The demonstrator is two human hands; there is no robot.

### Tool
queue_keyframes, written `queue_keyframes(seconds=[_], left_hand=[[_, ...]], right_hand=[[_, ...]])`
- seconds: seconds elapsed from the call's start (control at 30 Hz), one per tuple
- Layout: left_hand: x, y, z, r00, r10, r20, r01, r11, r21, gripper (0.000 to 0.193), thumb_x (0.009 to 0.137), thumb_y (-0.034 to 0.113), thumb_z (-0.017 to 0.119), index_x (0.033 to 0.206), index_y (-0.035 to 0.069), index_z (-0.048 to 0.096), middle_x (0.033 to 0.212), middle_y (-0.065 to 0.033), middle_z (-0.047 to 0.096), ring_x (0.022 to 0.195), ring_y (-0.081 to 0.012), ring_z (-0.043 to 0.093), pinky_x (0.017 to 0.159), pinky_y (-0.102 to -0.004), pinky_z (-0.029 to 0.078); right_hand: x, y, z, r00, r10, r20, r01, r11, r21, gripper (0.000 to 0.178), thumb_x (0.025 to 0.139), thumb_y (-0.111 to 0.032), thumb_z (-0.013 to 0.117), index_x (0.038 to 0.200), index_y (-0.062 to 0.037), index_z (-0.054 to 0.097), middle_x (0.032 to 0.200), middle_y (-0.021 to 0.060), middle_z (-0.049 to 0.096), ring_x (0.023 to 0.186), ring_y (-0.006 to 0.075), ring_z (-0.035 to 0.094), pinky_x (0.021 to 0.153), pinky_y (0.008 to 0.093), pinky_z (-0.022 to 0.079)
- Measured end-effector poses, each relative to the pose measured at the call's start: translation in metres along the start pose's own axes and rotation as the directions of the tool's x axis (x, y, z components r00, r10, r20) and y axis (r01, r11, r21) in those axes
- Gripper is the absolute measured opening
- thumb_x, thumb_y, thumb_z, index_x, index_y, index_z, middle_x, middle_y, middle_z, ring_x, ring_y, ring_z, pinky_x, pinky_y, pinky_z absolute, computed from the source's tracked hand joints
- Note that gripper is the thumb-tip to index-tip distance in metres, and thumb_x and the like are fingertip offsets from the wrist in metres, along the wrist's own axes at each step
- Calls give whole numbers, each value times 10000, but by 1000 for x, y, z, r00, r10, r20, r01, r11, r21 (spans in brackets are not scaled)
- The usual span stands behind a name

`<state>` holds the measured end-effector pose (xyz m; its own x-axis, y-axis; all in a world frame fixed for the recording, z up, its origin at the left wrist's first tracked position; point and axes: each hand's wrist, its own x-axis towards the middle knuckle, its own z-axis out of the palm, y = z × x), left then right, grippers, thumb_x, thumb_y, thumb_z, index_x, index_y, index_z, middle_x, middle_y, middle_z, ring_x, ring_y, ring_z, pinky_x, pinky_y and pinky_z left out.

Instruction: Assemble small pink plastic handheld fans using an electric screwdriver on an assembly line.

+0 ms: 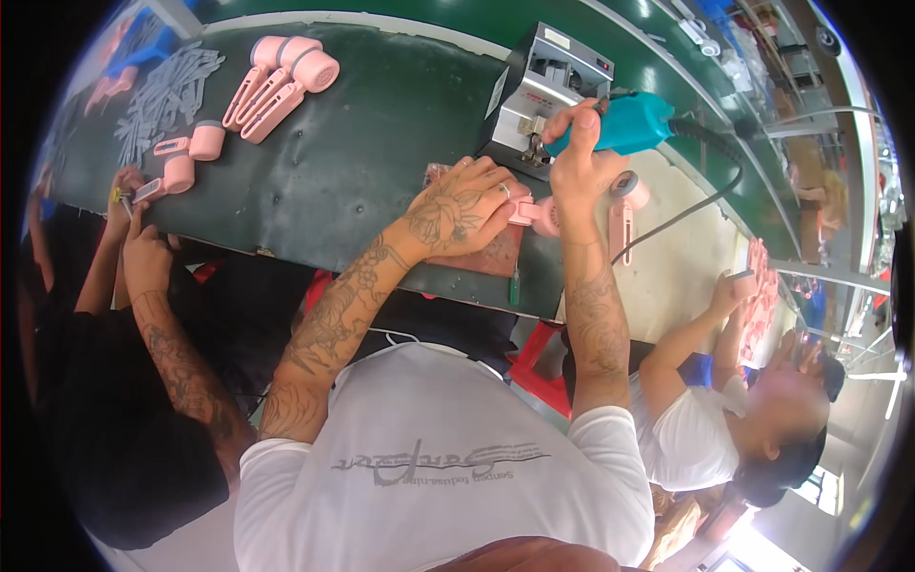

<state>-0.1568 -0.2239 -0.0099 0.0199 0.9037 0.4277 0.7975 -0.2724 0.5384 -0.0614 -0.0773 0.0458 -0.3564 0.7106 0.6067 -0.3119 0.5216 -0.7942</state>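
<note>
Two bare hands show in the head view: the left hand (pixel 467 205) closes over a pink device (pixel 546 217) on a reddish-brown pad (pixel 488 259) at the near edge of the green tabletop (pixel 381 124), while the right hand (pixel 584 162) grips a teal power tool (pixel 624 124) close to a grey machine (pixel 538 91) on the far side. Another pink device (pixel 621 229) lies just right of the right wrist; several pink units (pixel 276 91) lie far left, near grey strips (pixel 176 95).
</note>
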Motion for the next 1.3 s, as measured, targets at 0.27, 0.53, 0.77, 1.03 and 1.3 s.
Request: queue_keyframes(seconds=[0.27, 0.53, 0.77, 1.03, 1.3], left_hand=[[0, -2, -2, 999, -36, 36, 37, 998, -44, 278, 994, 212, 557, 1200, 85, 695, 1180, -93, 648, 1136, -307, 562, 1004, -502, 456], [-1, -4, -1, 999, -47, 22, 49, 995, -83, 294, 1007, 228, 553, 1216, 94, 709, 1181, -79, 649, 1154, -289, 559, 1045, -506, 443], [0, 0, -3, 997, -64, 39, 67, 996, -58, 298, 1007, 230, 555, 1223, 99, 713, 1185, -75, 648, 1158, -281, 560, 1051, -501, 442], [0, 2, -2, 997, -47, 54, 48, 999, -13, 288, 1005, 217, 563, 1240, 106, 689, 1197, -68, 644, 1155, -280, 561, 1037, -496, 445], [5, 5, -7, 995, -57, 77, 58, 998, -14, 271, 1004, 204, 564, 1231, 104, 673, 1223, -50, 632, 1150, -274, 562, 1015, -475, 447]], right_hand=[[-24, -45, -14, 958, 284, -41, -285, 959, -7, 473, 1046, -427, 635, 1089, 42, 590, 713, 75, 584, 614, 187, 580, 571, 333, 481], [-50, -56, -30, 943, 328, 48, -328, 945, -1, 536, 1031, -453, 645, 1138, 67, 564, 719, 86, 580, 635, 202, 579, 616, 353, 496], [-52, -55, -30, 947, 318, 43, -319, 947, 18, 524, 1032, -444, 643, 1123, 65, 557, 720, 82, 577, 631, 199, 583, 614, 353, 507], [-60, -43, -30, 944, 328, 21, -329, 939, 100, 473, 1011, -427, 689, 1038, 29, 563, 715, 71, 587, 619, 172, 587, 585, 323, 494], [-69, -30, -30, 964, 260, 53, -263, 964, 49, 476, 1019, -463, 672, 992, -12, 522, 700, 81, 557, 603, 178, 550, 539, 331, 471]])
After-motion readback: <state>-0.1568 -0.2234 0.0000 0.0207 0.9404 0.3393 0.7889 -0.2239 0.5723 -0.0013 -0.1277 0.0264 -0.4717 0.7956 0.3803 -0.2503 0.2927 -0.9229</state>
